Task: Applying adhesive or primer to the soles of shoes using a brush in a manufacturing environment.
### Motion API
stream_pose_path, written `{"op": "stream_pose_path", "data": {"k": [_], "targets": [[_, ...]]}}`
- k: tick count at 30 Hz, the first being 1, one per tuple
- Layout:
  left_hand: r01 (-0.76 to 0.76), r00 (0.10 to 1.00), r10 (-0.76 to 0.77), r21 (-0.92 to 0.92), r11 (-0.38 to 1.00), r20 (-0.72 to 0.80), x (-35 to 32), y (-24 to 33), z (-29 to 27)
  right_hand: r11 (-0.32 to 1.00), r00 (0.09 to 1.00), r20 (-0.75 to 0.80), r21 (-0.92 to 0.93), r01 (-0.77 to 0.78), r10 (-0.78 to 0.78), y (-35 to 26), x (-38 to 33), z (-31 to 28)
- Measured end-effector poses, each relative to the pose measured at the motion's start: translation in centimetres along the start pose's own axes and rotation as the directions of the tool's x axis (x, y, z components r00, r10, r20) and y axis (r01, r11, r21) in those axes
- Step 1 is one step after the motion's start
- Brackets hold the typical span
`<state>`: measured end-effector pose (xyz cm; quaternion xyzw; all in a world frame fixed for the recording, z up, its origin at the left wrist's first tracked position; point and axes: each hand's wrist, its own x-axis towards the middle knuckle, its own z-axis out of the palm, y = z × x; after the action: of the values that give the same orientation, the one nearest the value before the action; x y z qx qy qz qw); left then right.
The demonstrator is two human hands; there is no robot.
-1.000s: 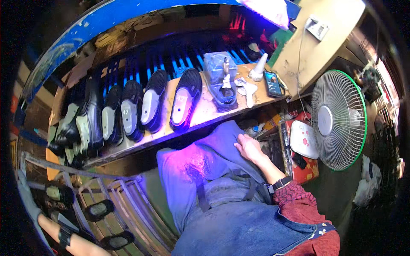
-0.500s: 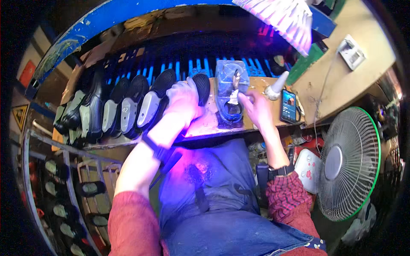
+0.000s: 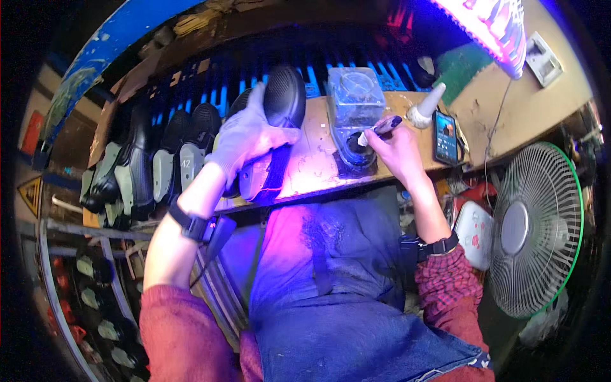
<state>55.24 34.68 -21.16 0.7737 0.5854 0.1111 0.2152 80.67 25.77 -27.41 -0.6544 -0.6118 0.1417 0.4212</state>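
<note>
My left hand [image 3: 245,135], in a pale glove, is closed around the middle of a black shoe [image 3: 284,95]. The shoe has a textured toe and a grey insert at its heel end, and stands at the bench edge. My right hand [image 3: 402,151] is bare and pinches a small dark-handled tool [image 3: 387,125] with a white wrapping. Its working end is hidden or too small to make out. That hand is above a dark round pot [image 3: 360,159], which adjoins a clear plastic box [image 3: 356,95] with a round lid.
More black shoes with grey inserts [image 3: 162,175] line the bench to the left. At right are a white cone-tipped bottle [image 3: 428,108], a phone [image 3: 445,137] and a standing fan [image 3: 538,229]. A lit lamp [image 3: 490,32] hangs above; a shoe rack [image 3: 108,254] stands lower left.
My right hand now holds the tool tilted; before, the tool stood upright beside my fingers. The shoe under my left hand has come nearer and separated from the row. The whole view has shifted.
</note>
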Motion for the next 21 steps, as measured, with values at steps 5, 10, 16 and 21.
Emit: {"op": "stream_pose_path", "data": {"k": [5, 10, 16, 21], "targets": [[-0.298, 0.912, 0.229, -0.164, 0.94, -0.34, -3.7, -2.1, 1.0, 0.994, 0.999, 0.01, 0.101, 0.029, -0.03, -1.0, -1.0, 0.3], [-0.759, 0.485, 0.68, 0.121, 0.64, -0.55, -6.6, -8.5, 6.5, 0.99, 0.984, -0.109, 0.008, 0.142, -0.14, -0.5, -2.1, 0.9], [-0.743, 0.512, 0.702, 0.155, 0.651, -0.496, -11.1, -9.1, 8.4, 0.857, 0.963, -0.203, 0.513, -0.048, 0.175, -0.1, -6.9, 3.4], [-0.743, 0.543, 0.691, 0.111, 0.66, -0.478, -12.4, -9.6, 9.1, 0.757, 0.989, 0.037, 0.64, -0.132, 0.141, -4.0, -4.1, 7.7]]}}
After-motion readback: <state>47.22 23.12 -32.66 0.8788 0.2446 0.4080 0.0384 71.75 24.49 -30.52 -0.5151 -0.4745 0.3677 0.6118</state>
